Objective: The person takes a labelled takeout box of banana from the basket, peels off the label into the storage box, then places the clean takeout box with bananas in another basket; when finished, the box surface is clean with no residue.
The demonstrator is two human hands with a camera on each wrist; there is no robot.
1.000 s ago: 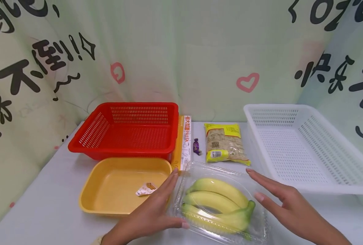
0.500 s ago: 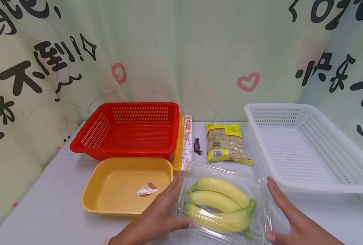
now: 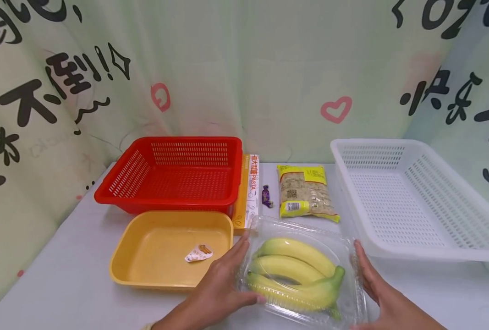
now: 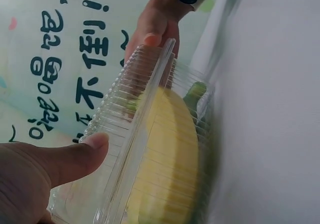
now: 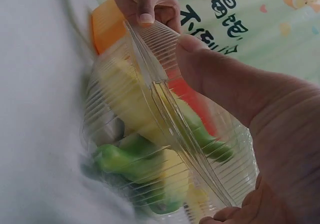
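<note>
A clear plastic clamshell box (image 3: 306,230) with several bananas (image 3: 291,270) inside is at the front middle of the table, its lid closed. My left hand (image 3: 219,286) grips its left side, the thumb on the near left edge. On the opposite side my right hand (image 3: 386,295) holds the box, its fingers along the right wall. In the left wrist view the left thumb (image 4: 82,159) presses the ribbed lid near the seam. The right wrist view has the right thumb (image 5: 215,76) over the lid and fingertips curled at the lower edge.
A yellow tray (image 3: 145,256) with a small wrapped snack (image 3: 199,253) stands left, before a red basket (image 3: 178,183). Behind the box lie a pasta box (image 3: 251,188), a purple-wrapped candy (image 3: 266,196) and a yellow bag (image 3: 304,192). A white basket (image 3: 392,206) stands right.
My right hand has come from above the box's right corner down to its right side and closed in on it. The left hand has settled closer against the left side.
</note>
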